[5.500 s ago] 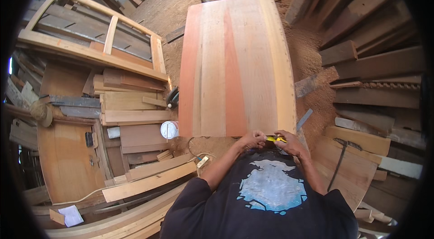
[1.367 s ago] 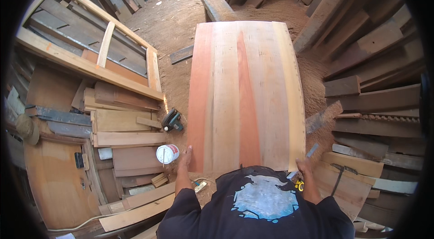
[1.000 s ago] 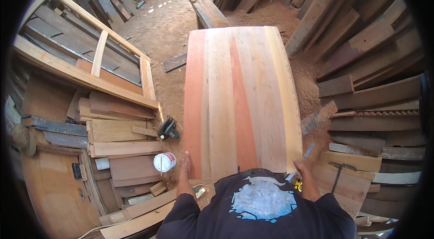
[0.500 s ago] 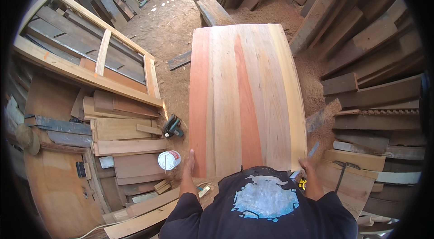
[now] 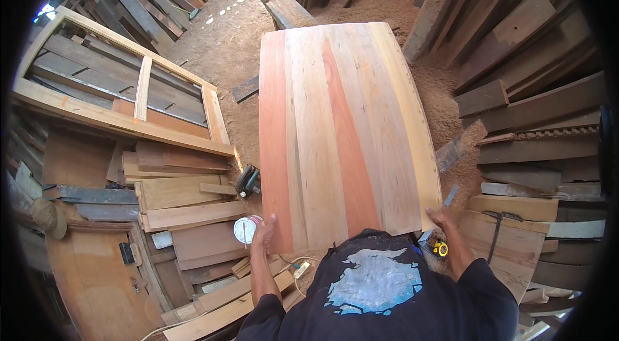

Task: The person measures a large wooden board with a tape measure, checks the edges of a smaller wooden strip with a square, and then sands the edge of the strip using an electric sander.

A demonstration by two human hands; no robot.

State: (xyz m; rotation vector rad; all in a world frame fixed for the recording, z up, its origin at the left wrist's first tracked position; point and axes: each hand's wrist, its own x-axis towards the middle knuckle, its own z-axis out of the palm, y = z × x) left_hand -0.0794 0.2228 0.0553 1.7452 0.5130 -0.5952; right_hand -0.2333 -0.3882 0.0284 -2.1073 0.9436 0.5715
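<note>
A wide wooden panel (image 5: 313, 134) of glued boards, in pale, yellowish and reddish strips, lies in front of me with its near edge by my body. My left hand (image 5: 263, 231) grips its near left corner, thumb on top and fingers hidden under the edge. At the right edge, close to the near corner, my right hand (image 5: 441, 217) holds it the same way. A white bucket (image 5: 245, 229) stands just beyond my left hand. Beside my right wrist is a yellow tape measure (image 5: 440, 249).
A dark green power tool (image 5: 247, 181) sits left of the panel. Further left is a wooden frame (image 5: 116, 120) over stacked boards, with a wooden door (image 5: 103, 276) nearer. Planks (image 5: 535, 102) line the right side above sawdust (image 5: 445, 102). A power strip (image 5: 301, 270) lies near my left forearm.
The view has turned slightly, and the panel sits a little further left in it. My left hand reaches slightly further onto the panel's corner. Both hands stay at its edges.
</note>
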